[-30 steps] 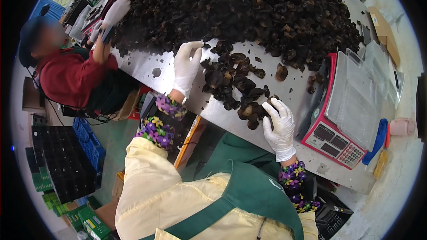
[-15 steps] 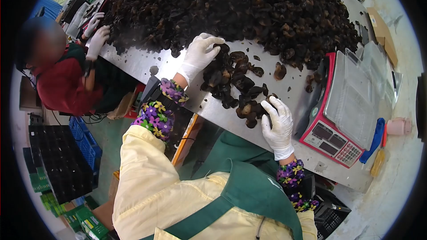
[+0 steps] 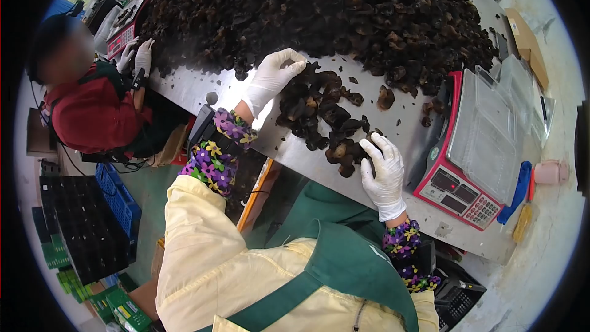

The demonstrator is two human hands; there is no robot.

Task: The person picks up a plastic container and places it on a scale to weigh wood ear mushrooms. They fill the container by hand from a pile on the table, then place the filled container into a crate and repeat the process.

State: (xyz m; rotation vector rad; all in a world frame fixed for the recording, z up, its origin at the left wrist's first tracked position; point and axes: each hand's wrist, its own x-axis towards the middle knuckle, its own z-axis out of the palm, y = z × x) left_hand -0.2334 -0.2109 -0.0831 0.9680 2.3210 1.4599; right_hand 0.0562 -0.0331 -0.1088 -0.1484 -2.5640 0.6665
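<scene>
Both gloved hands work at a small clump of dark dried mushrooms (image 3: pixel 326 120) lying on the steel tabletop (image 3: pixel 289 147), near the person and just this side of the big mushroom heap (image 3: pixel 319 12) that fills the far end. The left hand (image 3: pixel 272 78) lies loosely spread, fingers slightly curled, with its fingertips touching the far left edge of the clump; it grips nothing. The right hand (image 3: pixel 384 175) rests open at the clump's near right edge, fingers fanned against the mushrooms there, nothing clenched. To the right stands a red scale (image 3: pixel 458 184) carrying a clear tray (image 3: pixel 485 129). At the far left, a co-worker's gloved hands (image 3: pixel 136 55) touch the heap.
</scene>
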